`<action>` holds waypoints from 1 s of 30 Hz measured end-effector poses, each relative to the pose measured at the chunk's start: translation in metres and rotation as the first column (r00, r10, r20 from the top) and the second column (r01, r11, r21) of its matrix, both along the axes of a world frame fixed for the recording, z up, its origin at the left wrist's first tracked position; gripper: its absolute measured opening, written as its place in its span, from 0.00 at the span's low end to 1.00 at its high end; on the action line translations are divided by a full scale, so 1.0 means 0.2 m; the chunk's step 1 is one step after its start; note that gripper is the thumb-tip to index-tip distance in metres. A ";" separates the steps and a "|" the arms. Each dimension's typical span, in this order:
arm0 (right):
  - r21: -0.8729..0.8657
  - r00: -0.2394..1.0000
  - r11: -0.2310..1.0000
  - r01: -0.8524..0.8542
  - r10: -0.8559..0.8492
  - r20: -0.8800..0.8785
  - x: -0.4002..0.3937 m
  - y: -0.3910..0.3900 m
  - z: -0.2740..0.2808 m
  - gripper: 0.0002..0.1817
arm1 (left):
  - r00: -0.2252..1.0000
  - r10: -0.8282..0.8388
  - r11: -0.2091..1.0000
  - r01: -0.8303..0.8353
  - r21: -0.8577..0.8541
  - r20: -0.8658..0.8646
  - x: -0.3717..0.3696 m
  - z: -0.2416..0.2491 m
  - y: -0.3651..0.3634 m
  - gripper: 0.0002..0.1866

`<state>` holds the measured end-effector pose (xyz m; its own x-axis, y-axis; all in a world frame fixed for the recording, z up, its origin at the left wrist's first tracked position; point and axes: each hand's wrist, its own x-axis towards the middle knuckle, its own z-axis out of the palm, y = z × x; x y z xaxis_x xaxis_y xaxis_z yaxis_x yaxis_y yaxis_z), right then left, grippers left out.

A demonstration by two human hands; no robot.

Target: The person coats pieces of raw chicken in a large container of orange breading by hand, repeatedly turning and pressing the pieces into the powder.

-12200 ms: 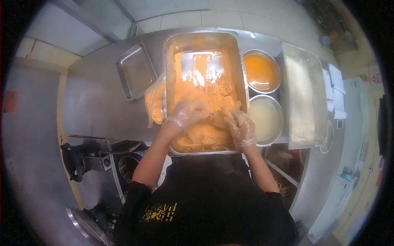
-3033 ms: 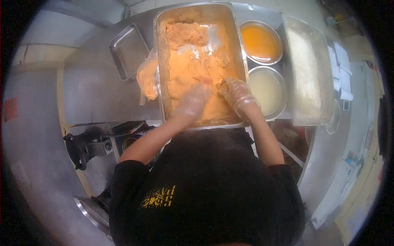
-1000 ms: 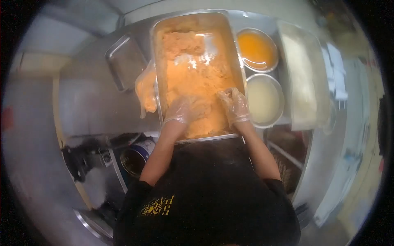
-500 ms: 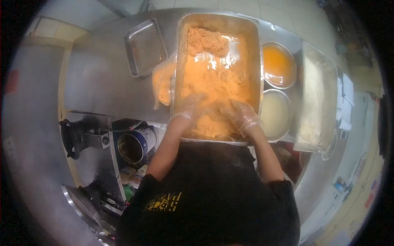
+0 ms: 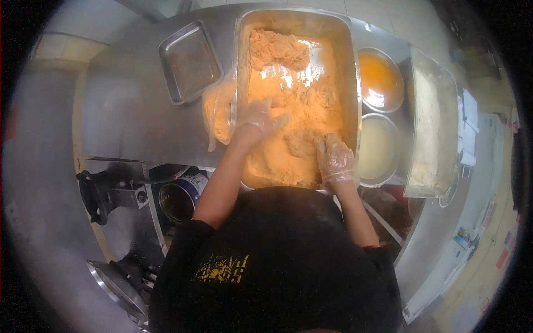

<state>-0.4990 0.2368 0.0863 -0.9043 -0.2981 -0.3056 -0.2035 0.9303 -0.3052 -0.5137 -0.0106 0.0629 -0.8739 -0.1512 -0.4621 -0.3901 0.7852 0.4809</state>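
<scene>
Both hands wear clear plastic gloves over a deep metal pan [image 5: 353, 83] spread with orange breading powder [image 5: 277, 158]. My left hand [image 5: 260, 119] hovers at the pan's left side, thumb and fingers apart above the powder. Near the right wall, my right hand [image 5: 337, 160] has its fingers stretched forward, the thumb tip right at the edge of a flat powder-coated piece [image 5: 301, 143]. Another lumpy coated piece [image 5: 319, 99] lies half in the powder farther up. A heap of orange coated pieces [image 5: 277, 49] sits at the far end.
Left of the pan are a plastic bag of orange powder [image 5: 219, 114] and a shallow metal tray [image 5: 192, 64]. To the right stand a bowl of orange liquid [image 5: 377, 77], a bowl of pale liquid [image 5: 375, 150] and a long container of white powder [image 5: 425, 127]. A tin [image 5: 177, 201] sits below the counter.
My left hand has moved up and away from the flat coated piece. My right hand has shifted slightly right and back, off the top of the piece, which now shows more.
</scene>
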 end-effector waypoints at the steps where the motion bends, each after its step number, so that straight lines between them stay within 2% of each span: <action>1: 0.002 1.000 1.000 -0.027 0.027 -0.004 0.01 0.00 -0.01 0.21 | 0.996 0.082 0.994 -0.081 0.077 -0.017 -0.02 -0.03 0.01 0.36; 2: 0.004 0.998 0.999 -0.054 0.054 -0.013 0.02 0.00 -0.01 0.22 | 0.986 0.166 0.975 -0.159 0.154 -0.032 -0.03 -0.05 0.02 0.38; 5: 0.058 0.998 0.997 -0.046 0.044 0.039 0.02 -0.02 0.04 0.22 | 0.977 0.200 0.974 -0.191 0.119 -0.068 -0.03 0.01 0.09 0.39; 8: 0.047 0.997 0.999 0.008 -0.012 0.073 0.00 -0.02 0.02 0.22 | 0.996 0.058 0.970 -0.040 0.240 -0.066 0.03 -0.09 0.00 0.39; 11: -0.070 0.998 0.996 0.049 -0.046 0.041 0.02 -0.01 -0.04 0.20 | 0.997 -0.027 0.883 -0.011 0.469 0.073 0.06 0.00 -0.03 0.39; 14: -0.127 0.997 0.989 0.071 -0.073 -0.010 0.02 -0.01 -0.04 0.19 | 0.975 -0.217 0.964 0.205 0.167 0.052 0.02 0.12 0.04 0.38; 17: -0.160 0.997 0.987 0.033 -0.042 -0.057 0.02 0.00 -0.08 0.18 | 0.997 0.071 0.922 -0.058 0.383 -0.020 0.04 0.04 0.03 0.33; 20: -0.104 0.998 0.995 0.010 -0.016 -0.057 0.02 0.01 -0.10 0.18 | 0.984 0.103 0.967 -0.064 0.248 -0.145 0.04 -0.12 0.02 0.30; 21: -0.114 0.999 0.993 0.026 -0.029 -0.030 0.02 0.01 -0.09 0.18 | 0.980 0.159 0.941 -0.112 0.320 -0.123 0.04 -0.12 0.02 0.30; 23: -0.133 0.998 0.989 0.057 -0.054 0.021 0.00 0.00 -0.06 0.18 | 0.962 0.266 0.866 -0.206 0.457 -0.071 0.06 -0.13 0.02 0.30; 26: -0.199 0.997 0.977 0.074 -0.079 -0.015 0.00 -0.02 -0.02 0.19 | 0.886 0.462 0.577 -0.266 0.772 -0.039 0.07 -0.22 0.05 0.30; 29: -0.130 0.994 0.988 0.080 -0.070 0.081 -0.04 -0.07 0.10 0.21 | 0.942 0.309 0.792 -0.177 0.584 -0.133 0.10 -0.20 0.06 0.32; 30: -0.122 0.992 0.990 0.075 -0.062 0.109 -0.06 -0.07 0.08 0.21 | 0.969 0.221 0.841 -0.135 0.524 -0.105 0.10 -0.18 0.05 0.33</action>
<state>-0.5116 0.2223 0.1013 -0.8891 -0.2784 -0.3634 -0.1014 0.8939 -0.4367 -0.4932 -0.0007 0.0274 -0.9214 -0.0923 -0.3775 -0.3857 0.3361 0.8592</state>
